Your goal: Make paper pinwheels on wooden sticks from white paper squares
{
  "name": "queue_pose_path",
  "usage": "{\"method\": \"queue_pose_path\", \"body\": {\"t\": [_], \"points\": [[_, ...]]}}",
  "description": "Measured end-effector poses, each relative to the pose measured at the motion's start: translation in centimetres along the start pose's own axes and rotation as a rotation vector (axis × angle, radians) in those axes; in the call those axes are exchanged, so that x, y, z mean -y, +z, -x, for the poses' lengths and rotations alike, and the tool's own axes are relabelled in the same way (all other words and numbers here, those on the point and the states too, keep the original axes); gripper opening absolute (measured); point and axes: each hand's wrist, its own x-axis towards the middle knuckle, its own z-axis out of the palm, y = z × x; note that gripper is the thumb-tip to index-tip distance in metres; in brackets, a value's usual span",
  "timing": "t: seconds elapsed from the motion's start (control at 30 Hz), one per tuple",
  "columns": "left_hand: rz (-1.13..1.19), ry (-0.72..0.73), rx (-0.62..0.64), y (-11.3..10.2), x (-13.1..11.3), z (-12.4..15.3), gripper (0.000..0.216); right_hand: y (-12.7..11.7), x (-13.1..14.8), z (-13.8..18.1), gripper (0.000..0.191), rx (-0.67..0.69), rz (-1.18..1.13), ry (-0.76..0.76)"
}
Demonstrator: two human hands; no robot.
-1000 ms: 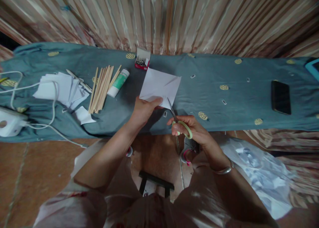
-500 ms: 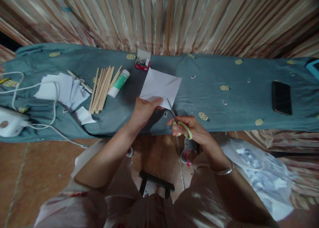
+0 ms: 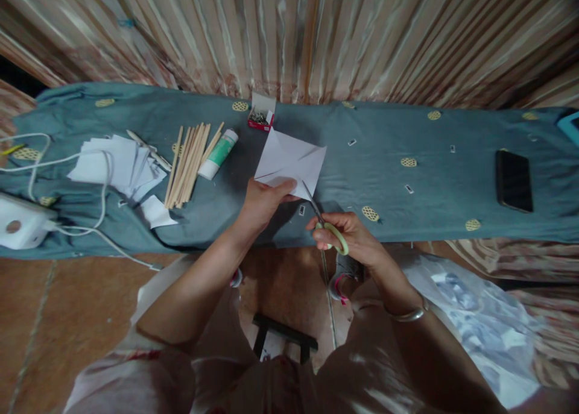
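A white square of paper (image 3: 292, 156) is pinched between the thumb and fingers of my left hand (image 3: 266, 200) above the near edge of the table. Slits run inward from some of its corners. My right hand (image 3: 350, 233) is wrapped around the pale green handles of a pair of scissors (image 3: 335, 238). The blades point up and left, lying at the paper's lower right corner. Whether the blades are fully closed is hard to make out.
On the teal cloth (image 3: 384, 131) lie wooden sticks (image 3: 189, 167), a glue stick (image 3: 219, 155), a red box of small metal pins (image 3: 260, 120), paper sheets (image 3: 113, 161) and a phone (image 3: 514, 181). A white power strip (image 3: 22, 221) with cables sits left. A plastic bag (image 3: 474, 317) is at lower right.
The paper's right side has tilted slightly and its left slit shows more open. Both hands keep their holds, with the scissors still at the lower right corner. The view has shifted slightly.
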Motion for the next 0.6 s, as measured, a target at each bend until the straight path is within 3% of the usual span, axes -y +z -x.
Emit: {"method": "queue_pose_path", "body": {"t": [0.6], "points": [[-0.036, -0.006, 0.029, 0.10, 0.16, 0.36, 0.021, -0.13, -0.32, -0.09, 0.040, -0.011, 0.026, -0.024]]}}
